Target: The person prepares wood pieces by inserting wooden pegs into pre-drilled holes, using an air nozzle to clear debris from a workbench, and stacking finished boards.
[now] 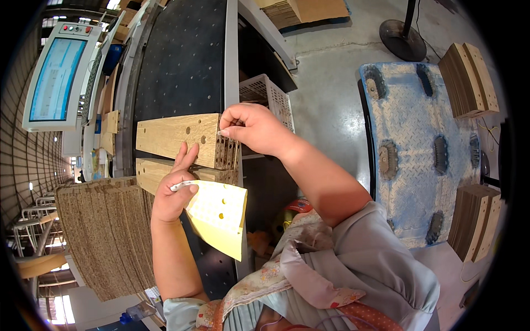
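Observation:
My left hand (175, 193) pinches a yellow sheet (223, 209) with several round holes in it, like a sticker sheet, between thumb and fingers. A slim white piece (183, 185) also shows at that thumb; its kind is unclear. Two of the left fingers stretch onto the top of a stack of wood-grain boards (179, 131) with drilled holes. At the right end of that stack, my right hand (251, 129) has thumb and forefinger closed against the edge; anything between them is too small to make out. A second stack of boards (152, 172) lies just nearer, partly behind my left hand.
The boards rest on a black dotted table (179, 55). Left stand a control screen (58, 80) and a tall pile of brown panels (105, 237). A white plastic crate (279, 102) is beside the table. Right, a blue pallet (414, 149) lies near more board stacks (472, 220).

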The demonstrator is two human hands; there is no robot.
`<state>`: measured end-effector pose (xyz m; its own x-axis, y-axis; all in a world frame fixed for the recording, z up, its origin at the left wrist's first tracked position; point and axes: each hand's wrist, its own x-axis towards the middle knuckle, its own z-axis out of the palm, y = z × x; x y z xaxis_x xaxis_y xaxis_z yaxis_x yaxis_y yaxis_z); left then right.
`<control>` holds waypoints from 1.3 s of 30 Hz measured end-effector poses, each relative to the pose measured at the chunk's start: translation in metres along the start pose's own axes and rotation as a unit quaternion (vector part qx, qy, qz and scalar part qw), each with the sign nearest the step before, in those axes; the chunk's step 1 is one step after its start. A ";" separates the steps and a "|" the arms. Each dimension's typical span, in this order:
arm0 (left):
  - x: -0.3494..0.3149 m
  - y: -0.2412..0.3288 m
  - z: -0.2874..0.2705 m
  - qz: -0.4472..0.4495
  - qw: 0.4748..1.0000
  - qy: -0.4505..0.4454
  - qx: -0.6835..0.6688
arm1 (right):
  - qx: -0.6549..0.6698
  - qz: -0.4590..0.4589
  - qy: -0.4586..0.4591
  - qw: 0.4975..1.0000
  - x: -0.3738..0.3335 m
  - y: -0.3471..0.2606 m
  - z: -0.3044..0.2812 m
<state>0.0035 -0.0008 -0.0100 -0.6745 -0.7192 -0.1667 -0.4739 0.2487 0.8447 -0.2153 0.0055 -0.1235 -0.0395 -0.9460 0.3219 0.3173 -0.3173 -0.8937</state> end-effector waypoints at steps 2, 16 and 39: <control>0.000 0.000 0.000 0.000 1.000 -0.002 0.001 | -0.040 -0.026 0.022 0.999 -0.001 -0.001 0.001; 0.000 0.000 0.000 -0.003 1.000 0.003 -0.005 | 0.044 -0.032 0.023 0.998 -0.007 0.010 0.002; -0.002 0.000 -0.001 -0.015 1.000 0.009 -0.010 | 0.012 0.050 0.049 0.997 0.010 0.036 -0.014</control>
<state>0.0053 -0.0003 -0.0093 -0.6499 -0.7377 -0.1826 -0.4818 0.2140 0.8498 -0.2173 -0.0159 -0.1568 -0.0988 -0.9751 0.1986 0.3461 -0.2208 -0.9119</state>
